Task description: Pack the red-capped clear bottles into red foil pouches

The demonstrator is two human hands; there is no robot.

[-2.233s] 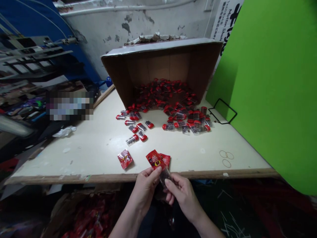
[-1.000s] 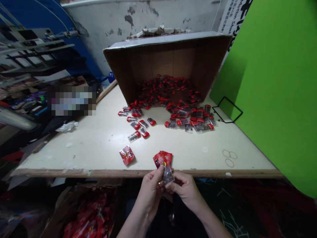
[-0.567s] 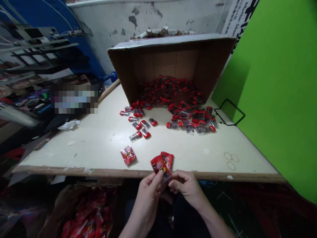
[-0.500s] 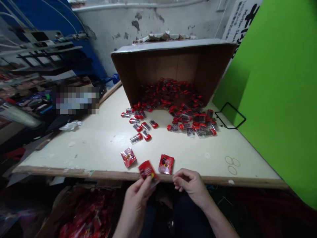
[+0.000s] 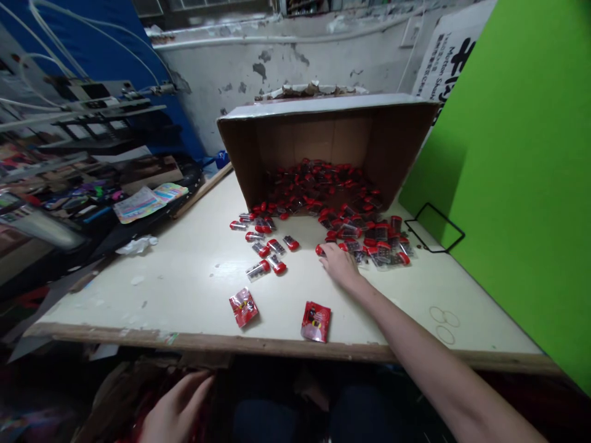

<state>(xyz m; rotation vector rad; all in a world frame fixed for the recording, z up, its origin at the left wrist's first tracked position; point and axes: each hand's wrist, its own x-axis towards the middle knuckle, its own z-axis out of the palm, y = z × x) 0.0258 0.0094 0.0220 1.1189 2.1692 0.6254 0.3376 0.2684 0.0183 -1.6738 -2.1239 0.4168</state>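
Note:
On the table, my right hand [image 5: 340, 263] reaches to the near left edge of a heap of small clear tubes with red caps [image 5: 378, 237]. Its fingers close on one red-capped tube [image 5: 319, 249], partly hidden by the fingertips. Below the table edge at lower left is my left hand [image 5: 178, 409], over a container of red packets, its visible fingers stretched out and nothing seen in them. Two groups of red printed packets lie near the front edge: one packet [image 5: 244, 307] on the left, a small stack [image 5: 316, 321] on the right.
A cardboard box [image 5: 330, 109] lies on its side at the back, with many tubes spilling out. Several loose tubes [image 5: 277, 264] lie left of centre. A black wire frame [image 5: 435, 227] leans by the green panel [image 5: 517, 184]. Thin rubber bands [image 5: 444, 317] lie at right.
My left hand has moved down and left below the table edge; the red packet it held no longer shows. My right hand has reached forward to the tubes. The view has tilted up slightly.

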